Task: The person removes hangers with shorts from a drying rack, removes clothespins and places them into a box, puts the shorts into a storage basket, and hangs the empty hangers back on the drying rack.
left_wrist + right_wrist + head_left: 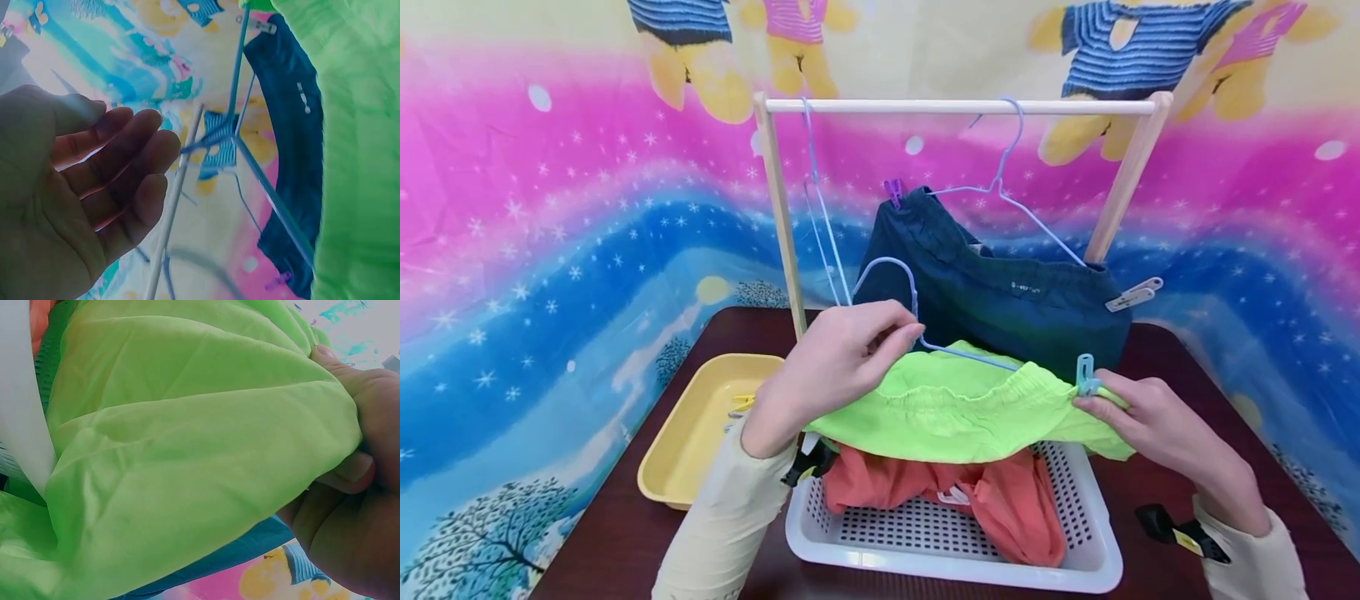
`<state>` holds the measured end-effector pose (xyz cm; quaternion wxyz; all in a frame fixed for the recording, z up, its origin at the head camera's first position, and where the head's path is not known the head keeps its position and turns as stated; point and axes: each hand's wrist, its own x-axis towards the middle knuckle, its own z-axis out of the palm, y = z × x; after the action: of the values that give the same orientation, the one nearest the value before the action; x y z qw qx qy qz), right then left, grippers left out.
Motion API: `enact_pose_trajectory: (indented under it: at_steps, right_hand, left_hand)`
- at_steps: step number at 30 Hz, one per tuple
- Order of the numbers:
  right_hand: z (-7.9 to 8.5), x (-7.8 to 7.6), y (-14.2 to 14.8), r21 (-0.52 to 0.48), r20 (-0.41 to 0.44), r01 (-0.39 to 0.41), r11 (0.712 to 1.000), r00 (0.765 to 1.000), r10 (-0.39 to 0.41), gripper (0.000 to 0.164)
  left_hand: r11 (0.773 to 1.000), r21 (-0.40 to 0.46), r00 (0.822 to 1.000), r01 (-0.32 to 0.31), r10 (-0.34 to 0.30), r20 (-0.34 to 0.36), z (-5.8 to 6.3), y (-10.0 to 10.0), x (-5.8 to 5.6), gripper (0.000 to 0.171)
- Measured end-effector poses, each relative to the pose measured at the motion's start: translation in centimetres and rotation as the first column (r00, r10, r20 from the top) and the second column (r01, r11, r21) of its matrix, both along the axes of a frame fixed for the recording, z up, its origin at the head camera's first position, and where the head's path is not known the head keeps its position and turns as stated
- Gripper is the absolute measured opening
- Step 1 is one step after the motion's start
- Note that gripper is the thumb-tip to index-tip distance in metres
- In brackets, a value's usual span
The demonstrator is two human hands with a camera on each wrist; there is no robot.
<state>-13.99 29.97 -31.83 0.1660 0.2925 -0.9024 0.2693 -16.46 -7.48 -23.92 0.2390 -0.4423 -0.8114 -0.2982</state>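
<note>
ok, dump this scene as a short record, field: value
left grip: fingers loosely curled, holding nothing, near the hook of the blue hanger
right grip: pinching the green garment at the light-blue clip
blue hanger: hook off the rod, one arm running into the green garment's waistband
dark garment: on second hanger, purple clip one end, white clip other
white basket: red garment inside
yellow tray: left of basket, yellow clip inside

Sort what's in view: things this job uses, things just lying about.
Part of the job, apparently:
green garment, gripped by right hand
blue hanger
light-blue clip
rack
white basket with red garment
yellow tray

Just about, probably:
dark garment, already hanging
patterned backdrop
</note>
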Motion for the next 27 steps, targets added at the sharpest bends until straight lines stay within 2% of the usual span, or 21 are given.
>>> enact_pose_trajectory:
  at_steps: [5,11,16,23,27]
  right_hand:
    - [0.1,0.0,0.0,-0.003,-0.012,-0.012,1.000,1.000,0.012,0.030]
    - [0.0,0.0,0.0,-0.015,-0.013,-0.024,1.000,1.000,0.024,0.029]
    - [0.0,0.0,0.0,-0.019,-0.009,-0.028,0.999,1.000,0.028,0.027]
    - [0.0,0.0,-0.1,-0.028,-0.034,-0.060,0.998,0.998,0.060,0.027]
    - [0.0,0.0,-0.2,-0.021,-0.041,-0.067,0.998,0.997,0.066,0.027]
  left_hand:
    - [0.998,-0.021,0.994,0.057,-0.059,-0.087,1.0,2.1,0.4,0.011]
    - [0.996,-0.065,0.987,0.060,-0.069,-0.145,1.5,4.6,0.7,0.012]
    - [0.995,-0.085,0.987,0.047,-0.059,-0.149,1.7,6.2,0.9,0.017]
    - [0.986,-0.122,0.987,0.117,-0.129,-0.093,1.3,8.3,0.3,0.023]
    - [0.983,-0.156,0.988,0.098,-0.115,-0.104,1.0,9.6,0.2,0.027]
